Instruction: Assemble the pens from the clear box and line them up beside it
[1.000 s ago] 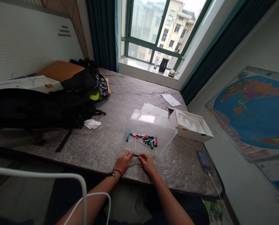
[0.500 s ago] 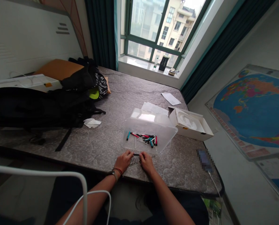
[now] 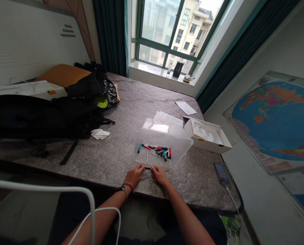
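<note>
My left hand and my right hand rest near the front edge of a grey mattress, fingers pinched on the two ends of a thin dark pen held level between them. Just beyond the hands stands a clear plastic tub holding several loose pens and refills in red, teal and black. The left wrist wears a watch and a red band.
A white open box sits right of the tub, with papers behind. Black bags fill the left side, with crumpled tissue beside them. A phone on a cable lies at the right edge. A white chair rail crosses in front.
The hands have stayed on the pen in nearly the same place; the view has shifted slightly.
</note>
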`<state>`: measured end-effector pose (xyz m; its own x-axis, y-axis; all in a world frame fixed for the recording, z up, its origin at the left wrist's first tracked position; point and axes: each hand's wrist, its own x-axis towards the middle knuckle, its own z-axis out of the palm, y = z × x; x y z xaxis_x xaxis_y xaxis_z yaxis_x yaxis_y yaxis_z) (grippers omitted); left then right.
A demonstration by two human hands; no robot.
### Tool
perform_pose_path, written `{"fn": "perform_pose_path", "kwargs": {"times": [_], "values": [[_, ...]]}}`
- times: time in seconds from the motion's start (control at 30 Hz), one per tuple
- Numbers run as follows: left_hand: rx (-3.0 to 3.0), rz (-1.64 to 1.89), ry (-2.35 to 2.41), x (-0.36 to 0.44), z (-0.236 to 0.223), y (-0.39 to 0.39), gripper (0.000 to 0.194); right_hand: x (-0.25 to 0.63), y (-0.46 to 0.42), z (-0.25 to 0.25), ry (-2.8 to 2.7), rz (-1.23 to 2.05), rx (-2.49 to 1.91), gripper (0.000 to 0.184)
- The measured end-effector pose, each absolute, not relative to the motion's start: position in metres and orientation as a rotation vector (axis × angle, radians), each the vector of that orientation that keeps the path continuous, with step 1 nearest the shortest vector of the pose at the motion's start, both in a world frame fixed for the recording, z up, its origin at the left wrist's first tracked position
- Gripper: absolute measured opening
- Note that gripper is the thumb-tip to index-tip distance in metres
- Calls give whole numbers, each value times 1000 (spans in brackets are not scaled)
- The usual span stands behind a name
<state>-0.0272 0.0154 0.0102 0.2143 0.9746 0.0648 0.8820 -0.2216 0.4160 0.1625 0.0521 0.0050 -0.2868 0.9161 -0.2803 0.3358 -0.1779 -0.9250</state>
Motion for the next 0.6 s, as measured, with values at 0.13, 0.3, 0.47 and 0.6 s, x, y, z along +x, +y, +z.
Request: {"fn": "perform_pose_path", "kwargs": {"times": [0.13, 0.3, 0.47, 0.6], "values": [[2198, 459, 1733, -27, 11, 15, 30, 163, 45, 1, -1550, 1442, -1422, 38], [2139, 502, 1747, -25, 10, 16, 29, 161, 43, 1, -1590, 1310, -1495, 41], [2148, 544, 1752, -24, 11, 15, 28, 162, 45, 3, -1582, 1369, -1475, 42], [2137, 578, 1733, -24, 15, 13, 28, 164, 49, 1, -1508, 1507, -1417, 42]]}}
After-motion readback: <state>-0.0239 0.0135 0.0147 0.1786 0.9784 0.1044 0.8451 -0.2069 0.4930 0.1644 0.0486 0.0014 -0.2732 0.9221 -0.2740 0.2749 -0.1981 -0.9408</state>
